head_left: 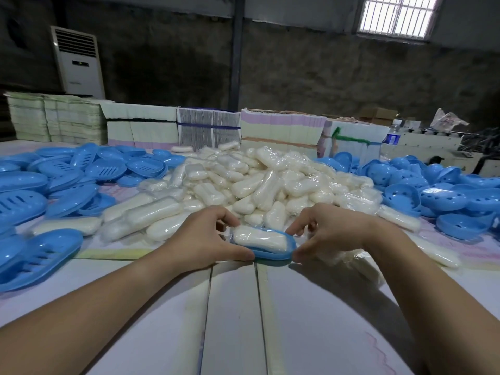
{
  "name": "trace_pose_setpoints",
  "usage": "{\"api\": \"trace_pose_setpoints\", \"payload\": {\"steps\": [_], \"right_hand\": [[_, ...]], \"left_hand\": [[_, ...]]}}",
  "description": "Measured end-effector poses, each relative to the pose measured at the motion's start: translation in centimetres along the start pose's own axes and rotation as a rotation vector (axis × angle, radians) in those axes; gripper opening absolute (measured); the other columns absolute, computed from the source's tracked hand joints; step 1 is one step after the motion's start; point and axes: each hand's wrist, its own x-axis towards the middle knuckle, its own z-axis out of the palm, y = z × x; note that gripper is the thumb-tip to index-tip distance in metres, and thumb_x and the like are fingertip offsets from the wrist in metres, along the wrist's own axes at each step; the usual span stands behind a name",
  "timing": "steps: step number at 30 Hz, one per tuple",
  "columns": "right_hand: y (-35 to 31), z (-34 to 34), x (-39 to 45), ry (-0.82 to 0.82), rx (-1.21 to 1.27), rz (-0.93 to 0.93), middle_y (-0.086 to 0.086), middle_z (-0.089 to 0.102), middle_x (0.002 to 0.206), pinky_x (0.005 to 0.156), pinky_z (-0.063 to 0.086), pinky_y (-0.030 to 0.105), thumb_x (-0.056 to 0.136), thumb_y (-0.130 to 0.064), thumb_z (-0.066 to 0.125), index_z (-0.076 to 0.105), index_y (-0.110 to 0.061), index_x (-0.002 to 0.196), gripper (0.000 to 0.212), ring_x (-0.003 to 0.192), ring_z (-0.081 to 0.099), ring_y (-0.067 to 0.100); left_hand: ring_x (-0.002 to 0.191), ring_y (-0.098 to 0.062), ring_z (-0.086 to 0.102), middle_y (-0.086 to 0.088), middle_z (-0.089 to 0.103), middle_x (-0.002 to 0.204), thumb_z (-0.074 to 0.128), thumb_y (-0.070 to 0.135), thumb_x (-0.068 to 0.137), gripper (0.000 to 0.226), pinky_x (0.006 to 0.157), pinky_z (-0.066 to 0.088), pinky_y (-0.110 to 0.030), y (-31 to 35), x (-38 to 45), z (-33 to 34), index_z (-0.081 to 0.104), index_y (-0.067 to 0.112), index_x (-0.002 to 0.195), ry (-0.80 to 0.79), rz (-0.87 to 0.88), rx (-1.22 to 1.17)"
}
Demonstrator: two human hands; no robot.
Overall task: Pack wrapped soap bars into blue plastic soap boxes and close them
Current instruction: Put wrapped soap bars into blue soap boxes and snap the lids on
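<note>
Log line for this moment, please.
step: soap seated | left hand: grips blue plastic soap box base | right hand: grips same base | white wrapped soap bar: inside | lid: not on

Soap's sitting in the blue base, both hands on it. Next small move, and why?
Probably fetch a lid: the wrapped soap bar already lies in the blue box base, which the left hand and right hand pinch at its ends, and nothing covers it. Loose blue shells lie to the right.

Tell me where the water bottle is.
In the head view, the water bottle stands far right at the back, just right of the green-strapped bundle and behind the right-hand heap of blue boxes.
</note>
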Motion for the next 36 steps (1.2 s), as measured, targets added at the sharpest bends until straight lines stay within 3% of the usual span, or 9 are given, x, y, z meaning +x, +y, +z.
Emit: {"api": "trace_pose_setpoints", "payload": {"steps": [6,12,16,20,25,29,31,33,36], "right_hand": [[-0.4,0.2,0.1,0.047,-0.063,0.021,-0.022,0.057,0.093,0.064,0.040,0.012,0.062,-0.051,0.083,0.073,-0.047,0.097,0.037,0.085,0.055,0.001],[-0.3,-0.1,-0.2,0.072,0.083,0.022,-0.017,0.059,0.096,0.073,0.048,0.019,0.047,-0.067,0.076,0.073,-0.046,0.090,0.048,0.086,0.056,0.000],[-0.5,0.3,0.2,0.090,0.106,0.010,-0.016,0.057,0.084,0.057,0.042,0.009,0.060,-0.050,0.086,0.074,-0.045,0.079,0.023,0.073,0.052,-0.014],[-0.7,0.5,0.5,0.074,0.174,0.090,-0.011,0.062,0.073,0.046,0.037,0.008,0.058,-0.049,0.088,0.076,-0.040,0.080,0.026,0.053,0.052,-0.008],[-1.0,1.2,1.2,0.122,0.171,0.133,-0.020,0.057,0.052,0.045,0.035,0.006,0.063,-0.046,0.087,0.077,-0.030,0.091,0.034,0.054,0.054,-0.011],[-1.4,0.7,0.3,0.108,0.179,0.112,-0.006,0.070,0.088,0.053,0.041,0.012,0.066,-0.047,0.084,0.075,-0.031,0.096,0.035,0.065,0.058,0.001],[-1.0,0.1,0.1,0.204,0.339,0.102,0.002,0.069,0.089,0.057,0.046,0.014,0.068,-0.045,0.083,0.076,-0.029,0.093,0.031,0.063,0.058,0.001],[0.2,-0.9,0.4,0.412,0.459,0.138,0.000,0.065,0.079,0.064,0.047,0.024,0.073,-0.042,0.081,0.076,-0.026,0.089,0.023,0.067,0.057,0.008],[4.0,-2.5,1.0,0.724,0.397,0.272,-0.004,0.066,0.087,0.066,0.047,0.027,0.080,-0.033,0.072,0.072,-0.028,0.097,0.018,0.079,0.061,0.011]], "left_hand": [[0.099,0.002,0.061,0.017,0.067,0.103,0.097,0.035,0.058,0.034,0.082,0.053,-0.020,0.2,-0.1,0.0,0.075,0.031,0.085,-0.073,0.083,-0.004],[0.100,0.007,0.061,0.016,0.065,0.111,0.094,0.034,0.065,0.052,0.086,0.055,-0.020,0.1,0.0,0.2,0.063,0.036,0.107,-0.116,0.118,-0.050],[0.092,-0.003,0.068,0.014,0.070,0.102,0.095,0.031,0.063,0.049,0.085,0.059,-0.034,0.0,0.0,0.1,0.066,0.034,0.103,-0.124,0.112,-0.064],[0.084,-0.005,0.069,0.013,0.072,0.094,0.097,0.029,0.060,0.043,0.081,0.060,-0.035,-0.2,0.2,0.1,0.070,0.031,0.093,-0.115,0.135,-0.072],[0.078,-0.003,0.066,0.019,0.069,0.092,0.097,0.028,0.059,0.045,0.077,0.055,-0.029,-0.3,0.3,0.1,0.069,0.034,0.094,-0.128,0.158,-0.074],[0.082,-0.006,0.067,0.020,0.069,0.094,0.090,0.050,0.047,0.052,0.082,0.057,-0.032,-0.5,0.3,0.1,0.067,0.042,0.094,-0.135,0.158,-0.092],[0.083,-0.007,0.067,0.019,0.070,0.096,0.085,0.057,0.045,0.054,0.083,0.058,-0.033,-0.8,0.3,0.1,0.067,0.045,0.094,-0.138,0.170,-0.091],[0.084,-0.008,0.068,0.016,0.071,0.098,0.085,0.059,0.047,0.056,0.082,0.059,-0.035,-1.0,0.3,0.1,0.067,0.045,0.098,-0.147,0.191,-0.085],[0.084,-0.008,0.069,0.012,0.071,0.099,0.084,0.061,0.048,0.060,0.079,0.059,-0.033,-1.4,0.5,0.2,0.067,0.044,0.103,-0.147,0.221,-0.074]]}}
